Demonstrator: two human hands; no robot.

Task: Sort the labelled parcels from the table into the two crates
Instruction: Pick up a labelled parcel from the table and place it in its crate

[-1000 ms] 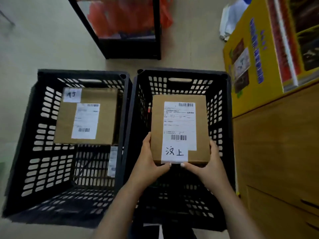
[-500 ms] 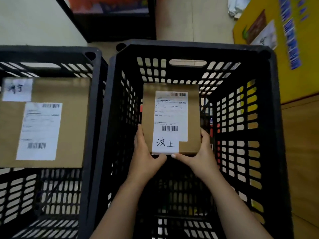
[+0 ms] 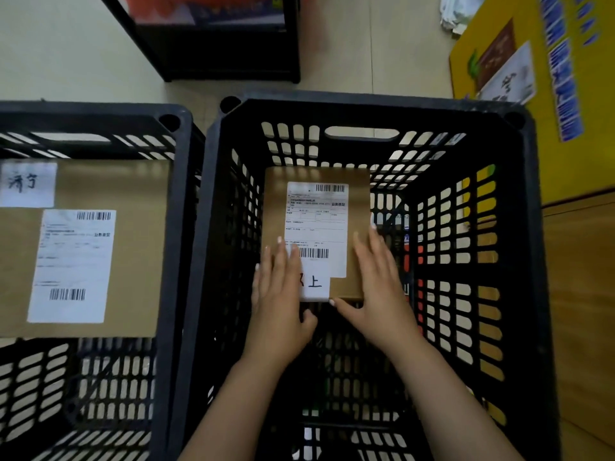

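Observation:
A small brown parcel [image 3: 316, 211] with a white shipping label and a handwritten tag lies deep inside the right black crate [image 3: 519, 201]. My left hand [image 3: 283, 294] lies flat on the parcel's near left part, fingers straight, covering part of the tag. My right hand [image 3: 379, 287] rests flat on its right side, thumb along the near edge. A larger brown parcel [image 3: 133, 247] with its own label and tag sits in the left black crate [image 3: 176, 227].
A black-framed rack [image 3: 226, 54] stands on the floor behind the crates. A yellow box [image 3: 532, 78] and a wooden cabinet [image 3: 582, 311] close off the right side. Pale floor shows at the top left.
The parcel has gone down into the right crate. Both hands have shifted from gripping its near edge to lying flat on top. The camera has moved closer.

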